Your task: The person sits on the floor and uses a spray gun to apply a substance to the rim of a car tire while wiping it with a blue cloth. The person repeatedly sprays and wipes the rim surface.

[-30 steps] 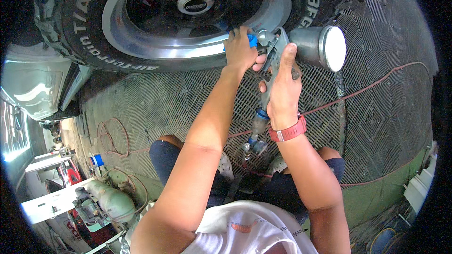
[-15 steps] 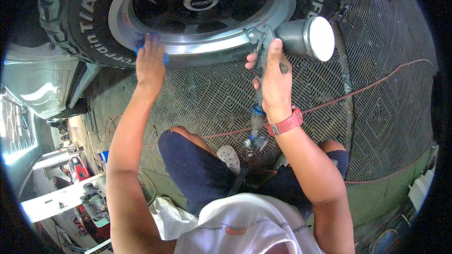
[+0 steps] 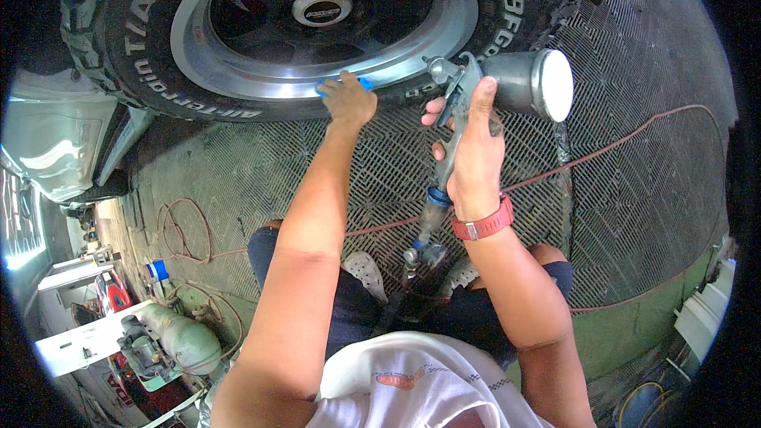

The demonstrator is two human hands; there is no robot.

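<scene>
My left hand [image 3: 349, 103] presses a blue cloth [image 3: 365, 84], mostly hidden under the fingers, against the lower lip of a polished silver wheel rim [image 3: 261, 79]. The rim has a dark centre and sits in a black tyre [image 3: 135, 51] with raised white lettering. In my right hand [image 3: 477, 150] is a metal spray gun [image 3: 460, 107], gripped by its handle to the right of the cloth. Its grey cup [image 3: 514, 83] with a white end points right. Below the handle hang a blue-collared fitting [image 3: 436, 196] and a small regulator. The nozzle is close to the tyre.
A thin red air hose [image 3: 618, 141] crosses the ribbed black floor mat [image 3: 650, 214] and coils at left. A green compressor tank [image 3: 186, 341] and a white bench [image 3: 75, 355] stand lower left. A silver car body panel [image 3: 63, 131] is at far left.
My left hand has slid right along the rim's lower lip with the blue cloth. The spray gun in my right hand has shifted slightly right and down. The whole view has also shifted a little.
</scene>
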